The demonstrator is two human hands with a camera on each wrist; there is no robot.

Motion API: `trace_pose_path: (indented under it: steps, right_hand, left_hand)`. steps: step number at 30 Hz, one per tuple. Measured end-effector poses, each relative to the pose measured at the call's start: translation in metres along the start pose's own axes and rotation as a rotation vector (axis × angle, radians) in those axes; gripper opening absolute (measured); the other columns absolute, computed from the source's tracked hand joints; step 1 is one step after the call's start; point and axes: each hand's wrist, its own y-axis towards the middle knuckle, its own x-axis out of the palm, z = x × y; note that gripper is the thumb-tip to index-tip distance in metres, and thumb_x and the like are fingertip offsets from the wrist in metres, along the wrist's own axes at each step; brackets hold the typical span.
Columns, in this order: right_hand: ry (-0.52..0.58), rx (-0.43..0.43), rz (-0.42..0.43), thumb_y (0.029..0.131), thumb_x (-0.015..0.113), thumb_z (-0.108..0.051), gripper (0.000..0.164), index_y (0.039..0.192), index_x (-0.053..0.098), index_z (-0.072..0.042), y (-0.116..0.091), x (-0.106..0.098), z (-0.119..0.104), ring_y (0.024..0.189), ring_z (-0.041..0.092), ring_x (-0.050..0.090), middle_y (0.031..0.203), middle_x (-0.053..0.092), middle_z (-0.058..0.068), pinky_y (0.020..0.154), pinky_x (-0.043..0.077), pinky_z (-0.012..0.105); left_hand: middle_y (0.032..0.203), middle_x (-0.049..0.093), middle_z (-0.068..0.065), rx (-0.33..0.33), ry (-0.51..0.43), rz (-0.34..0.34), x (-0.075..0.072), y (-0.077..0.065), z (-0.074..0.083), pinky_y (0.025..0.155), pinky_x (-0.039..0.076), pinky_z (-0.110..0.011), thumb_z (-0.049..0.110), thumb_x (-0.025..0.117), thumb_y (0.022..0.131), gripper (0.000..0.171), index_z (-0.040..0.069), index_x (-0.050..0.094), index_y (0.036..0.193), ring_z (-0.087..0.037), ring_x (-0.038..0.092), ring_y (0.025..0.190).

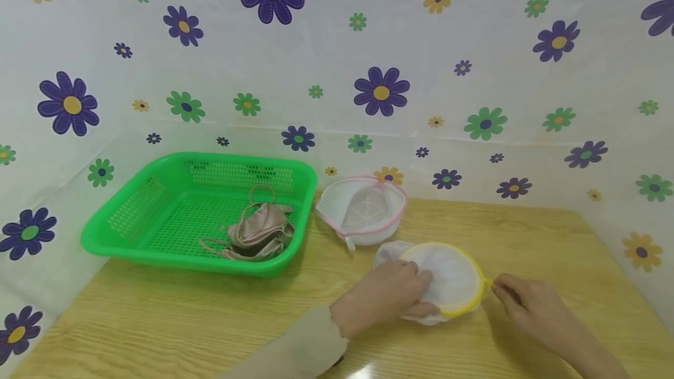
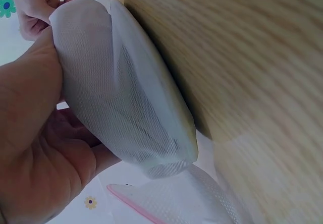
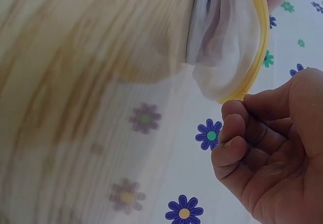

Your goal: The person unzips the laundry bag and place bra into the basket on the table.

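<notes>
1. While the left hand (image 1: 381, 294) grips its left side, thumb on the near edge, a white mesh bag (image 1: 447, 276) sits on the near-middle part of the wooden table (image 1: 210, 314), right of centre.
2. The bag is rounded and soft, its face a pale disc ringed with yellow trim (image 1: 481, 296); the mesh is fine and semi-sheer (the left wrist view shows its weave clearly), bulging into a curved shell with loose folds.
3. At the trim's right end, the right hand (image 1: 534, 312) pinches a small yellow tab (image 1: 489, 283), thumb and forefinger together on it, the other fingers curled.
4. Just beyond, on the far side and slightly left, lies a second mesh bag (image 1: 368, 215) with pink edging.
5. Farther left, a green basket (image 1: 195, 262) holds a crumpled beige garment (image 1: 265, 227) at its right end.
</notes>
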Motion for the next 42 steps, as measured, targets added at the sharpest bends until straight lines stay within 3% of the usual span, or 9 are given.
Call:
trace_pose_path:
  steps: [8, 34, 42]
  right_hand:
    - [0.008, 0.069, -0.049, 0.09, 0.067, 0.004, 0.016, 0.084, 0.069, -0.011, 0.002, -0.004, -0.005, 0.052, -0.008, 0.025, 0.06, 0.037, -0.02, 0.044, 0.029, 0.018]
    - [-0.01, -0.015, 0.025, 0.082, 0.073, 0.008, 0.022, 0.081, 0.067, -0.013, -0.002, -0.002, -0.008, 0.055, -0.011, 0.024, 0.061, 0.036, -0.022, 0.045, 0.029, 0.016]
    - [-0.003, 0.025, -0.008, 0.085, 0.071, 0.007, 0.02, 0.082, 0.068, -0.012, -0.001, -0.003, -0.012, 0.054, -0.01, 0.025, 0.061, 0.037, -0.021, 0.045, 0.029, 0.017]
  left_hand:
    - [0.077, 0.06, 0.005, 0.017, -0.026, -0.01, 0.0, 0.001, -0.005, 0.06, 0.04, -0.018, 0.054, 0.045, 0.105, 0.042, 0.018, 0.063, 0.094, -0.006, 0.048, 0.063]
    - [0.078, 0.061, 0.003, -0.018, -0.054, -0.068, 0.0, 0.003, -0.008, 0.059, 0.041, -0.02, 0.054, 0.042, 0.106, 0.043, 0.016, 0.061, 0.095, -0.008, 0.051, 0.064]
    - [0.079, 0.061, 0.003, -0.024, -0.054, -0.072, -0.001, 0.003, -0.008, 0.059, 0.041, -0.02, 0.053, 0.041, 0.107, 0.043, 0.016, 0.06, 0.095, -0.008, 0.052, 0.065]
